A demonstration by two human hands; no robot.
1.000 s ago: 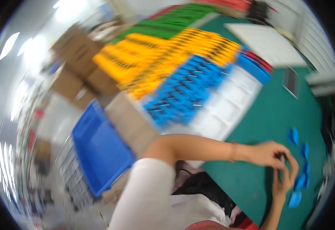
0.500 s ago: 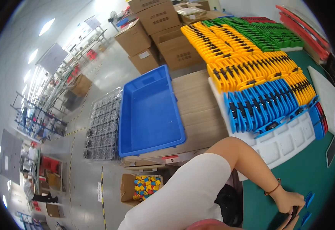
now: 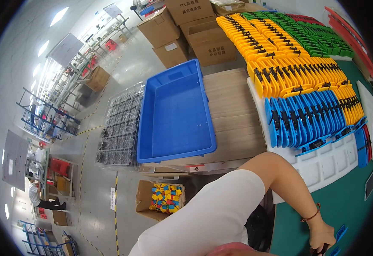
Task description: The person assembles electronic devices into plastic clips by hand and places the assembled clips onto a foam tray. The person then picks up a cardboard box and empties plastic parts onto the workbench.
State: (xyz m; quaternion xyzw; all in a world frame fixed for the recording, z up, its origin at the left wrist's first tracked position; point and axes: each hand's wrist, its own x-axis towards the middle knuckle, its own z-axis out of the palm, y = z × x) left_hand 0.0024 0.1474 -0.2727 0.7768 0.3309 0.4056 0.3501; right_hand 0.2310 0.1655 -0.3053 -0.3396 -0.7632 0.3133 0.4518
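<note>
My left hand [image 3: 322, 234], with a beaded bracelet at the wrist, is low at the right over the green table mat [image 3: 295, 222]. Its fingers are closed round a small black part [image 3: 324, 247], whose kind I cannot make out, as the lower edge cuts it off. Just beside the hand lies a blue plastic piece [image 3: 341, 233], and a second blue piece [image 3: 335, 251] shows at the edge. My right hand is out of the picture.
Rows of blue clip-like pieces [image 3: 308, 115], yellow ones [image 3: 297, 72] and green ones [image 3: 310, 38] stand on white trays [image 3: 318, 166]. Left of them is a blue bin [image 3: 175, 115]. A carton of coloured pieces [image 3: 143, 198] sits below, near clear trays [image 3: 120, 123]. A phone-like slab [image 3: 371, 182] lies right.
The view has shifted, so the table and bin sit further right and slightly higher. My left hand is lower in the picture, and my right hand has left it.
</note>
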